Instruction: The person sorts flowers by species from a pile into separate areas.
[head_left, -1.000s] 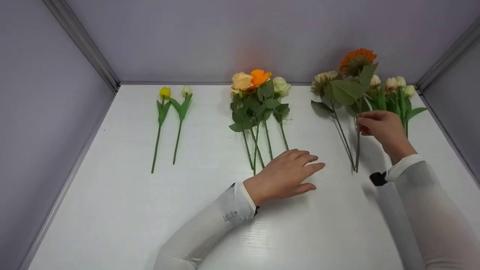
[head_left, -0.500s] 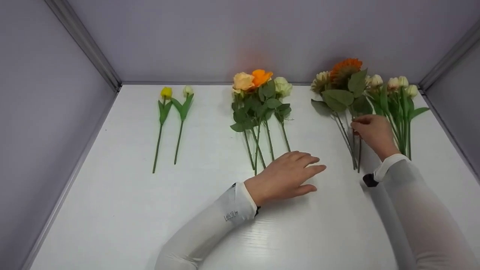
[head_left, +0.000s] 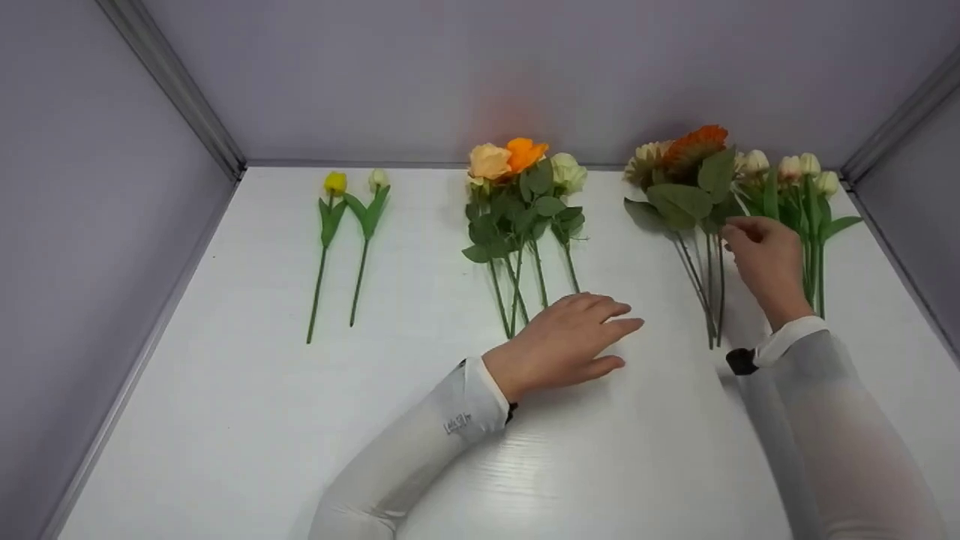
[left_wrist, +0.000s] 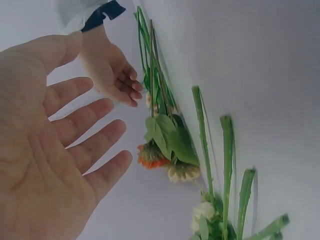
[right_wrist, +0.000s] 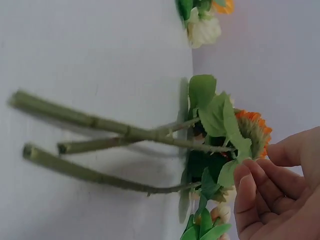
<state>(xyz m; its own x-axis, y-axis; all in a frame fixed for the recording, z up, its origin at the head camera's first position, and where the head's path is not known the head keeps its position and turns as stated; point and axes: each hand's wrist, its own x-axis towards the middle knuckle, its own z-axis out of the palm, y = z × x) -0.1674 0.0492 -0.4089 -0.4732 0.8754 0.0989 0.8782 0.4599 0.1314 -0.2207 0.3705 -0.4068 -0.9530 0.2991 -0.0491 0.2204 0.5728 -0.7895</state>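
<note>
My right hand [head_left: 769, 262] is beside the stems of a sunflower-like bunch, its fingers loosely bent and holding nothing. An orange sunflower-like flower [head_left: 697, 150] lies on top of that bunch, partly over a cream flower [head_left: 643, 163]. In the right wrist view, the orange flower [right_wrist: 255, 131] shows behind the thumb and fingertips, with the stem ends pointing away from them. My left hand [head_left: 562, 341] is spread palm down near the lower ends of several rose stems; the left wrist view shows its straight, parted fingers [left_wrist: 95, 122] with nothing in them.
A bunch of roses [head_left: 517, 202] in peach, orange and pale green lies mid-table. Pale tulips [head_left: 806, 199] lie at the far right; a yellow tulip [head_left: 335, 184] and a white tulip [head_left: 377, 180] lie at left. Grey walls [head_left: 450, 82] enclose the white table [head_left: 225, 420].
The orange flower has come down and left onto the bunch. My right hand has let go of its stem and drawn slightly right. The left hand has barely moved.
</note>
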